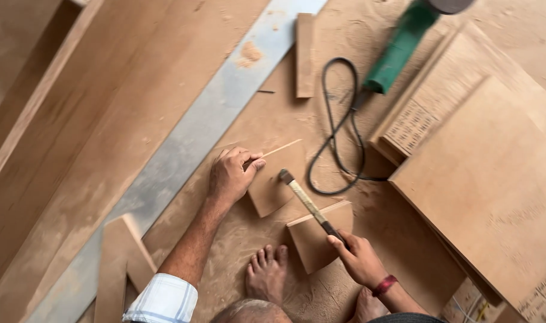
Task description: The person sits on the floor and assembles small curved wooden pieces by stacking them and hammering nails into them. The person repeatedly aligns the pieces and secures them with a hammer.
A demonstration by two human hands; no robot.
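Observation:
My left hand point(231, 174) presses on a small brown board piece point(280, 179) lying on the dusty floor and pinches something tiny at its top edge, too small to tell. A thin wooden strip point(282, 148) runs along that edge. My right hand point(360, 258) grips the dark handle of a small hammer point(306, 200), its metal head raised just right of my left fingers. A second small board piece point(318, 236) lies under the hammer handle. My bare foot point(266, 274) rests between my arms.
A long grey metal straightedge point(189, 146) crosses the floor diagonally. A green power tool point(401, 45) with a looped black cord point(339, 128) lies at the top right beside stacked boards point(488, 173). Large plywood sheets point(75, 119) lie on the left, offcuts point(120, 257) at the bottom left.

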